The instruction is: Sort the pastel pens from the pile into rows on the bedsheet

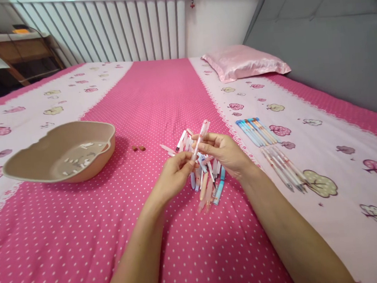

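Note:
Between my two hands is a slim pink, translucent pen (201, 136), tilted with its upper end away from me. My left hand (174, 172) pinches its lower end. The fingers of my right hand (221, 151) close around its middle. Beneath both hands lies a loose pile of pen parts (204, 187), with pink, white, peach and blue barrels and caps; my hands hide part of it. To the right, a row of blue-and-peach pens (256, 132) lies side by side. Nearer me, several pale pens with grey tips (283, 168) form another row.
A beige basin (56, 142) with small white pieces in it stands at the left. Two small brown pieces (139, 148) lie beside it on the pink dotted bedspread (164, 90). A pink pillow (246, 61) rests at the back right, against a grey headboard (324, 28). Behind is a white radiator (112, 29).

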Available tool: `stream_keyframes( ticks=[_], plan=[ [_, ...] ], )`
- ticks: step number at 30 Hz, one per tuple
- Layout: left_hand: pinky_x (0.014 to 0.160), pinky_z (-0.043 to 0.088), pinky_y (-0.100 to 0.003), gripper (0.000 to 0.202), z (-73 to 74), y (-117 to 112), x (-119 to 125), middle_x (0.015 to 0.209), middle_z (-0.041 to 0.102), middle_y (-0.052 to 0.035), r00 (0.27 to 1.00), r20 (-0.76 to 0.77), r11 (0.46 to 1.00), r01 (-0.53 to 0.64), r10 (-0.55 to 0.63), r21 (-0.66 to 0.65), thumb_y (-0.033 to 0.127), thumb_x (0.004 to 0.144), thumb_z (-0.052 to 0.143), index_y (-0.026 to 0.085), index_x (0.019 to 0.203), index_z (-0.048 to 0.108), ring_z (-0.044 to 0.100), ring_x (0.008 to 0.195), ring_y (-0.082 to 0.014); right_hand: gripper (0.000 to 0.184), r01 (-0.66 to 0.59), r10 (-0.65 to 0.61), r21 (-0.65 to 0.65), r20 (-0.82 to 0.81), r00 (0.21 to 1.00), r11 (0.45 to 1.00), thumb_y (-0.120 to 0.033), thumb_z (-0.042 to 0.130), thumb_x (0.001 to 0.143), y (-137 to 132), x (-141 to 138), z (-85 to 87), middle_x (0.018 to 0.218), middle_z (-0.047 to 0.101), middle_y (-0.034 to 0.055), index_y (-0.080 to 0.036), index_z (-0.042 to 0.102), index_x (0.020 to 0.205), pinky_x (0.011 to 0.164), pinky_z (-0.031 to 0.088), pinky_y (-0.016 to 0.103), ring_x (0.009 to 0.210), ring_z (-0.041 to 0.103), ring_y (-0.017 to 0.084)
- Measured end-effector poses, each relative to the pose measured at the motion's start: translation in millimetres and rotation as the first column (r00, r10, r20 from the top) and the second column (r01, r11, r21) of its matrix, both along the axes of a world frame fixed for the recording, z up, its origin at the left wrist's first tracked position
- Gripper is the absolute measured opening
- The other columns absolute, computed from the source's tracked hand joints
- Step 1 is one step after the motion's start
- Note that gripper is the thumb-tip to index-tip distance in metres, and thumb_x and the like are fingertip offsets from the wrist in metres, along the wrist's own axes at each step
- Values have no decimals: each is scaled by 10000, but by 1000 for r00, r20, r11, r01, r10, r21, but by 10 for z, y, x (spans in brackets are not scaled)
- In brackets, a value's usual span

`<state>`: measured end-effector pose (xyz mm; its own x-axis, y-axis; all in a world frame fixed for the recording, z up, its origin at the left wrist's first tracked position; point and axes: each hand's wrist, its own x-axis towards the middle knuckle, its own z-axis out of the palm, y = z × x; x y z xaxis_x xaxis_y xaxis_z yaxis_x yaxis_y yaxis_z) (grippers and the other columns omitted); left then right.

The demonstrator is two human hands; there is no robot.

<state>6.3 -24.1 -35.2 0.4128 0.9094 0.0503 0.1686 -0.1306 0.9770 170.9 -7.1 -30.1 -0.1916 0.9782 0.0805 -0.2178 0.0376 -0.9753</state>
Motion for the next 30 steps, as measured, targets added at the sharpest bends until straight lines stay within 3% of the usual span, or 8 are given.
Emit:
stream_keyframes(
  ticks=[10,24,30],
  plan=[
    [665,392,-281,190,-6,3,-23,763,584,-32,999,-21,999,40,-39,33,293,863,470,144,809,574,509,698,-141,278,-44,43,27,45,998,999,-307,708,761,-20,10,20,940,704,47,-239,665,1027,681,536,325,856,649,191],
    [660,400,-273,159,17,-16,-12,741,578,-21,999,33,1000,27,-27,-15,258,853,471,137,821,569,510,686,-134,295,-21,21,3,-10,1000,1000,-274,708,752,-17,-5,29,941,703,47,-205,635,1030,636,524,267,820,643,161],
    [639,390,-266,154,11,-9,-15,726,573,-15,1000,11,1000,22,-22,-6,246,850,479,130,823,576,502,657,-124,298,53,-52,11,-58,997,999,-278,737,721,4,-24,41,914,703,40,-204,633,990,747,540,310,846,650,166]
  ],
)
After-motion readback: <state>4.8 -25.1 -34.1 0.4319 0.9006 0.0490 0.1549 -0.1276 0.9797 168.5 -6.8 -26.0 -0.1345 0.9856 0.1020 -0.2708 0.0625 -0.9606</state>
